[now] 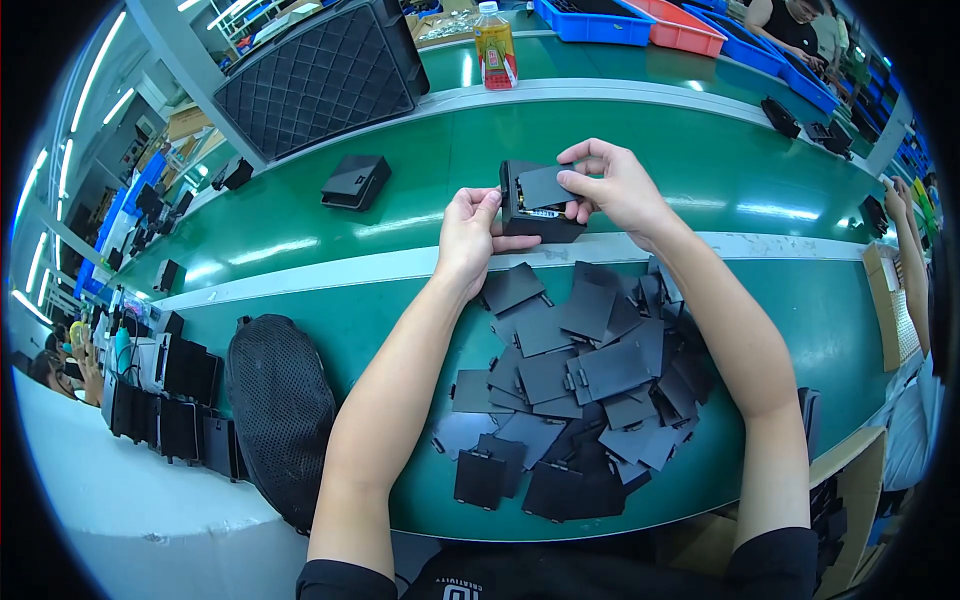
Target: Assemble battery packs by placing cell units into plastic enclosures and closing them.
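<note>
Above the raised pale edge of the green bench, my left hand [466, 238] grips a small black plastic box [555, 231] by its left side. The box is tilted, and its open side shows something metallic and a pale label inside. Pinched in my right hand [622, 192] is a flat black cover plate [543, 186], lying at an angle over that opening and partly covering it. Between my forearms, a loose heap of similar black cover plates [610, 370] lies on the green bench, several with small tabs along an edge.
Another black box [355, 182] sits on the green belt, left of my hands. Beyond stand a large black crate [325, 85], a drink bottle [496, 45] and blue trays [600, 24]. A black mesh case [281, 415] lies beside my left forearm. At right, a co-worker's arm [908, 265] is near a cardboard box [890, 300].
</note>
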`<action>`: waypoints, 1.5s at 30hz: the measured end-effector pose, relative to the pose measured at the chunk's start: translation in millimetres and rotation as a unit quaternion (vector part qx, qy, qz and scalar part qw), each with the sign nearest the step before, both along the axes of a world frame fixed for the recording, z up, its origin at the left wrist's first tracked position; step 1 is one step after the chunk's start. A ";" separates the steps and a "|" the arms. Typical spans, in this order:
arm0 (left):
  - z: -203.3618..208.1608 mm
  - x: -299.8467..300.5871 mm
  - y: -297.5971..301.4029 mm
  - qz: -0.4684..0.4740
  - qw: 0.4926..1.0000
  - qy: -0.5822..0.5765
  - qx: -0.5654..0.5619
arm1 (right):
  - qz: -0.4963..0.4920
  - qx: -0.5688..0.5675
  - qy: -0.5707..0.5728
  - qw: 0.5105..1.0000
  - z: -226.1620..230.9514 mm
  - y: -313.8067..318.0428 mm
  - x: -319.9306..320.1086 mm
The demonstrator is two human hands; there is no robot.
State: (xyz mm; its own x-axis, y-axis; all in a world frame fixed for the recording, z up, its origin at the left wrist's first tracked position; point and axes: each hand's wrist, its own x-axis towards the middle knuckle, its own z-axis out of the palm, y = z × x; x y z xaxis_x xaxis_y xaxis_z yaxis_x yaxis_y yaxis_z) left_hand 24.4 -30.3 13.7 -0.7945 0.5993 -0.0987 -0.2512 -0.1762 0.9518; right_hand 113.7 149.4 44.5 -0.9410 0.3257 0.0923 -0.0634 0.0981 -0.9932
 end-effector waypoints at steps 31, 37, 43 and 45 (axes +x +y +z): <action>-18.4 -10.0 -9.8 -0.097 0.983 0.029 0.152 | -0.001 0.151 -0.028 0.988 -10.7 1.3 2.7; -14.8 -7.5 -0.8 -0.022 0.991 0.059 0.116 | -0.034 0.238 -0.070 0.968 -6.7 16.0 0.7; -17.5 -28.5 -3.7 0.124 0.941 0.269 -0.161 | -0.070 0.254 -0.141 0.954 5.8 98.6 24.6; -27.1 -34.0 -2.3 0.187 0.872 0.381 -0.243 | -0.065 0.177 -0.138 0.972 7.3 117.7 41.2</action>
